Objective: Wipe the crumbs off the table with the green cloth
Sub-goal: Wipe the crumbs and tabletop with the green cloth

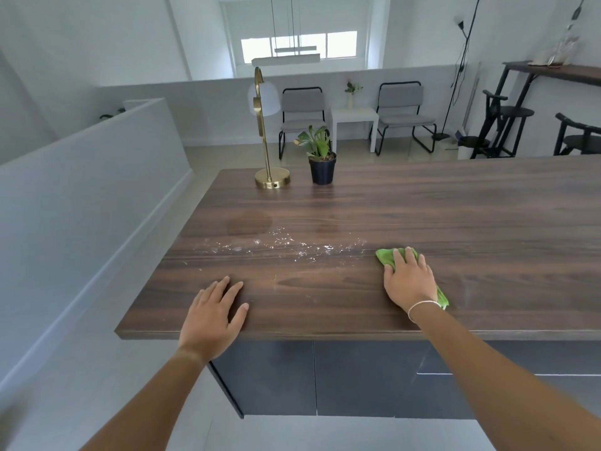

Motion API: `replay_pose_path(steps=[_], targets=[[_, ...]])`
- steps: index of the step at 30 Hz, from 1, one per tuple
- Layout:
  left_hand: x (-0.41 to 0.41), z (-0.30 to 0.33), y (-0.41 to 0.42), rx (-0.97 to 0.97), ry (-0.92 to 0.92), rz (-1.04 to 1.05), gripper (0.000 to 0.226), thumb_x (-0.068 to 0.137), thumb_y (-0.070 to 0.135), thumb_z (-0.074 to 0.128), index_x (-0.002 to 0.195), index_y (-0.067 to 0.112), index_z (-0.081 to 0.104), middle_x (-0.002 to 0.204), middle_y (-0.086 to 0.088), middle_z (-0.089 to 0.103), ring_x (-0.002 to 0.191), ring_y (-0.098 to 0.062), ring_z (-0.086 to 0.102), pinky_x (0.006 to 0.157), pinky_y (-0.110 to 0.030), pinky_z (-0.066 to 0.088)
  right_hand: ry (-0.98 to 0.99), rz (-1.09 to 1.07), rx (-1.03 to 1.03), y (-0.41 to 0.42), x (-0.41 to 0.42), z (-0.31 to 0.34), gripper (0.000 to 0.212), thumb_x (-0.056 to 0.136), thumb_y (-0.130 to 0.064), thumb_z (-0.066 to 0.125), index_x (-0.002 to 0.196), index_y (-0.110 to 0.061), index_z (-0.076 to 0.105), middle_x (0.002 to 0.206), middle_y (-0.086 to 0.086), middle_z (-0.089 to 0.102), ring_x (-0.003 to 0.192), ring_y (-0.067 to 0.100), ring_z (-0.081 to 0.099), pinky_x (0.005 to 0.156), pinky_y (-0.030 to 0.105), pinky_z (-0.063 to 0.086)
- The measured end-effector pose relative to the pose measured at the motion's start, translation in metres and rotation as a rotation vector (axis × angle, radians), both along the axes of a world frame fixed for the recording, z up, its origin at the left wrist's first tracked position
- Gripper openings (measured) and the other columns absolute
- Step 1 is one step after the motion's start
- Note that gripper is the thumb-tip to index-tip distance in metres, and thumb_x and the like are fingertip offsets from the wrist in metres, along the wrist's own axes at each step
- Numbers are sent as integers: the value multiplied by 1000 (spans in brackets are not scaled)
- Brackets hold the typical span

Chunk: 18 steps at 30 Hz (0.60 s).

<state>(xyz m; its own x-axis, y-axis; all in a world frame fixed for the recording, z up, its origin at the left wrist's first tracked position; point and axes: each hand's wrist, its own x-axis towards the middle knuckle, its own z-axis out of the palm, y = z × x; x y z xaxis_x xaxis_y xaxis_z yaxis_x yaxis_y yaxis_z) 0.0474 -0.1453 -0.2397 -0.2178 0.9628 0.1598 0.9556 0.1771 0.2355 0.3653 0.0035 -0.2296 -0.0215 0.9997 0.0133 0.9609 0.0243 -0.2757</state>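
A green cloth [385,257] lies flat on the dark wooden table [455,222], mostly covered by my right hand [408,281], which presses down on it with fingers spread. Pale crumbs [286,244] are scattered in a band across the table, just left of the cloth and a little farther from me. My left hand [216,315] rests palm down on the table near its front edge, left of the crumbs, holding nothing.
A brass lamp [270,177] and a small potted plant [322,164] stand at the table's far left side. The table's left edge drops to the floor beside a low white wall [97,177]. Chairs and stools stand beyond the table.
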Motion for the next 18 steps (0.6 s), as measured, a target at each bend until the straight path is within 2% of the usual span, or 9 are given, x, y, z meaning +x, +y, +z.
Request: replay_pose_path(steps=[2,6,8,11,14,16,18], targets=[[4,-1,-2,-16,13,-30,82,74,64,7,142,25,32,154,-2,26,143,-20,18,118,-35,9,19,45,-2,2,-11,1,53,97,-32,29,146,-12,23,157,11,17,143,35,14,118,43,15],[-24,-6,8,-67,-9,-41,81,74,66,10,143,30,28,156,2,22,144,-16,14,116,-30,5,-8,322,-38,9,-75,-8,55,97,-35,25,147,-14,18,159,8,11,146,30,9,119,39,10],[-29,-1,8,-71,-7,-82,79,74,67,13,143,32,28,156,3,22,144,-15,14,116,-28,6,-48,485,-4,-8,-74,-5,59,93,-39,17,148,-15,16,159,6,9,146,28,8,119,37,7],[-31,1,5,-65,11,-114,76,75,67,15,142,33,29,155,4,24,143,-16,17,116,-29,8,-59,632,15,-26,-39,-7,79,76,-49,-1,147,-21,20,158,1,13,146,25,11,118,38,11],[-33,-1,6,-56,34,-115,75,77,65,16,142,32,31,154,2,27,142,-17,21,115,-28,7,-81,485,16,11,-1,-9,73,80,-50,5,146,-24,21,158,0,15,146,26,15,117,42,16],[-33,-1,9,-47,47,-122,73,77,64,17,141,31,32,153,1,29,141,-18,23,115,-28,8,-109,303,-23,50,14,-8,56,93,-39,19,147,-21,20,159,2,14,145,29,14,117,45,16],[-34,-2,10,-33,64,-127,71,78,62,18,140,30,34,152,0,32,141,-19,26,115,-30,12,-93,191,-22,79,4,-7,52,96,-28,25,147,-18,20,158,5,15,144,32,15,117,46,16]])
